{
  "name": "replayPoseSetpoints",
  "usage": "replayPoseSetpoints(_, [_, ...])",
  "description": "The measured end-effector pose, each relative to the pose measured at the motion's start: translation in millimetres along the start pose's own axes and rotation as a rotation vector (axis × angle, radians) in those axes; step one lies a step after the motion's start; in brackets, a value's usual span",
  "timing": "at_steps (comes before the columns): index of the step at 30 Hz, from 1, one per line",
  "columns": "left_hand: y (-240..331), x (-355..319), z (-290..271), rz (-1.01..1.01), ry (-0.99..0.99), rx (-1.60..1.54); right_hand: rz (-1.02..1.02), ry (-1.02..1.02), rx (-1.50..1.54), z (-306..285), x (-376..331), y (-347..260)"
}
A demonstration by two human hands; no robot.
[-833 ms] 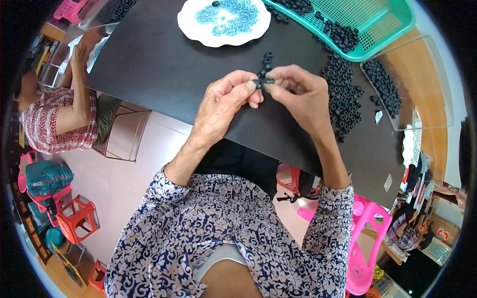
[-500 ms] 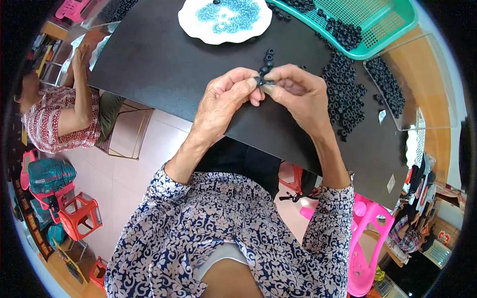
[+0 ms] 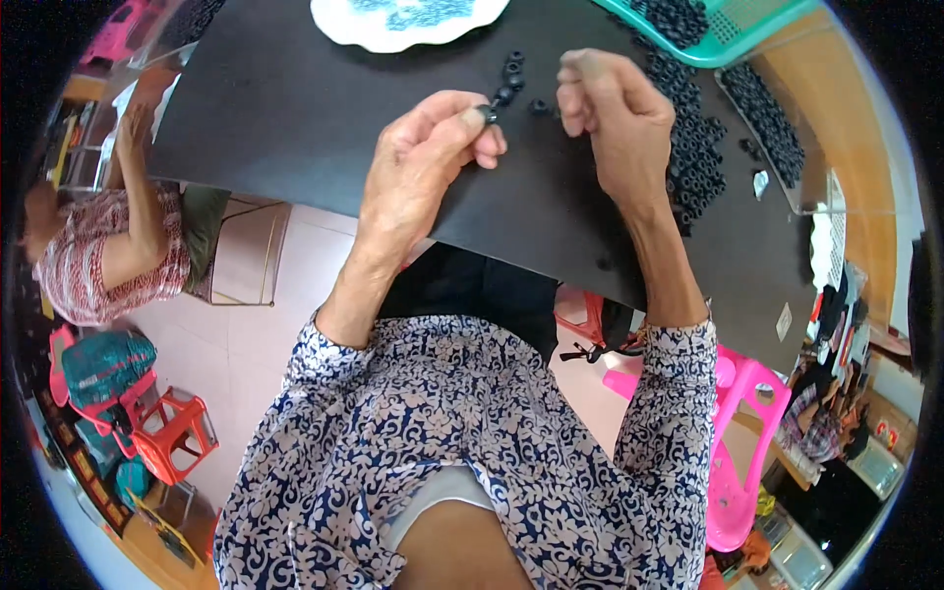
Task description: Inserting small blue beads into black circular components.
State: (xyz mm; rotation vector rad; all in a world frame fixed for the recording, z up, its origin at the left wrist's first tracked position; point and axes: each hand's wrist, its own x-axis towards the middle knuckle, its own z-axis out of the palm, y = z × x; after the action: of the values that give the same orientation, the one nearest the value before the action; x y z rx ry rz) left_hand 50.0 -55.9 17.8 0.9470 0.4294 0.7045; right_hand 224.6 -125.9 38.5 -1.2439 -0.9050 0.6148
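A person in a blue and white flowered shirt sits at a black table [image 3: 295, 108], both hands raised just above it. The left hand [image 3: 428, 162] pinches a small black ring [image 3: 489, 113] between thumb and fingertips, the ring sitting at the very tip of the grip. The right hand [image 3: 615, 113] is curled loosely closed just beside it, fingers folded in; whether it holds anything cannot be told. Between and just beyond the two hands, a few loose black rings [image 3: 511, 74] lie on the table top.

To the right of the right hand, a wide heap of black rings [image 3: 698, 157] spreads across the table. Past it, at the far right edge of the table, stands a green plastic basket [image 3: 733, 39] with more black rings inside. At the far edge, ahead of the left hand, is a white plate [image 3: 393, 34] holding small blue pieces.

The floor below is pale tile. On the left sits another person in a red patterned top [image 3: 88, 256], an arm raised toward the table. Near them stands a red plastic stool [image 3: 172, 438]. On the right, under the table edge, is a bright pink plastic chair [image 3: 747, 433]. A small white tag [image 3: 784, 322] lies on the table near its right edge.
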Motion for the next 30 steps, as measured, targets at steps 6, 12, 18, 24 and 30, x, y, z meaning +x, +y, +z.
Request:
replayPoseSetpoints(6, [-6,6,3,0.024,-0.077,-0.054,0.057,0.140,0.235,-56,-12,-22])
replayPoseSetpoints(12, [-8,6,-4,0.145,-0.148,-0.011,0.052,0.259,-0.531,-75,-135,-63])
replayPoseSetpoints(18, [-12,9,-5,0.099,-0.187,0.015,-0.388,-0.046,-1.418,-72,-174,-68])
replayPoseSetpoints(24, [-19,9,-6,0.108,-0.219,-0.001,-0.032,0.125,-0.578,-90,-149,-35])
replayPoseSetpoints(30, [-13,11,-9,0.148,-0.218,0.086,0.199,0.289,-0.288,-93,-140,-38])
